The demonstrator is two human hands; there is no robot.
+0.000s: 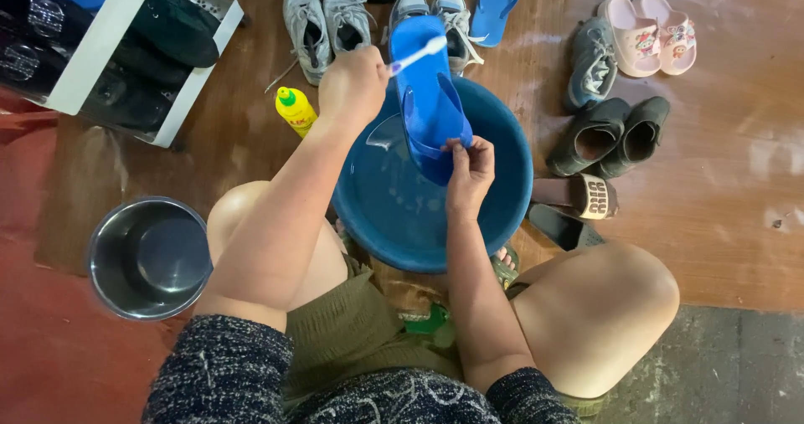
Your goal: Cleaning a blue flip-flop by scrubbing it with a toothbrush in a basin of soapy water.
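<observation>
Wooden floor (737, 181), blue basin (511, 190) ringed closely by shoes (607, 135)

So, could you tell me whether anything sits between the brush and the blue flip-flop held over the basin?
Nothing visible does. The left hand holds the brush with its head at the flip-flop, which the right hand grips by its lower end above the basin.

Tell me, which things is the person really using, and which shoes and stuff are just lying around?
In use:
- blue flip-flop, held by the right hand
- toothbrush, held in the left hand
- blue basin, under the flip-flop

Just lying about:
- grey sneakers
- pink slippers
- black shoes
- steel bowl
- yellow bottle, beside the basin, untouched
</observation>
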